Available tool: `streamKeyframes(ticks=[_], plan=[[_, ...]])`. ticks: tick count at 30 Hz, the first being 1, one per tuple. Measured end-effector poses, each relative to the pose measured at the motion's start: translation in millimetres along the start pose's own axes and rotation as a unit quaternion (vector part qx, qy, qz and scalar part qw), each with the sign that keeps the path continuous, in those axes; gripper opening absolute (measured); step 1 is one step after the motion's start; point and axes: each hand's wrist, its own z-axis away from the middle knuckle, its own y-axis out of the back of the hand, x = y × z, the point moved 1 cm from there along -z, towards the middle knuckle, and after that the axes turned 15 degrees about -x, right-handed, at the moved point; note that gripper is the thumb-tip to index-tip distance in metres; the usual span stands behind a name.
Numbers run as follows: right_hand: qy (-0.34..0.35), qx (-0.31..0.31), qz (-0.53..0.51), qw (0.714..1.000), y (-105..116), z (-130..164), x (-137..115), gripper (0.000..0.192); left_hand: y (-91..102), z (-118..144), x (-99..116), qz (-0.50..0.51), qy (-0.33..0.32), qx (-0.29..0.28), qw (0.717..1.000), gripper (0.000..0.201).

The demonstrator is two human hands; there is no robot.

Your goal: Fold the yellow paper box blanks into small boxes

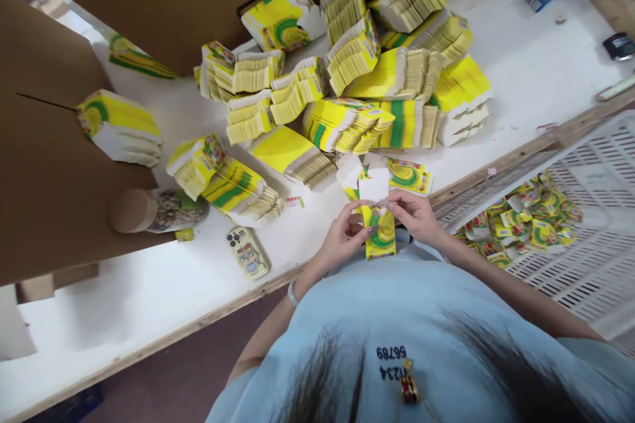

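Observation:
My left hand (347, 232) and my right hand (415, 211) together hold a small yellow and green carton (380, 234) over the table's near edge. Its white flaps (373, 186) stand open at the top. My right fingers pinch the upper flap area, and my left fingers grip the carton's left side. Another flat carton blank (407, 175) lies on the table just beyond my hands.
Many stacks of flat yellow carton blanks (367, 79) cover the white table (149, 291). A phone (247, 252) and a round tube (153, 210) lie at left. A white slotted crate (585, 238) at right holds several folded cartons (520, 221). Brown cardboard (44, 165) stands at left.

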Motion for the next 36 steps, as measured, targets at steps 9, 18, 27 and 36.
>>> streamKeyframes(ticks=[9,18,27,36], plan=[[0.144,-0.049,0.243,0.958,14,7,-8,0.028,-3.7,2,-3,-0.01,-0.05,0.027,0.998,0.066],[-0.193,-0.187,-0.039,0.963,23,20,14,0.067,-27.0,17,17,-0.067,0.103,0.06,0.991,0.054],[-0.22,-0.137,-0.008,0.966,25,30,-13,0.07,-43.7,6,29,-0.09,0.11,0.065,0.988,0.054],[-0.205,-0.099,0.112,0.967,31,39,-14,0.07,-49.7,2,35,-0.092,0.075,0.05,0.992,0.064]])
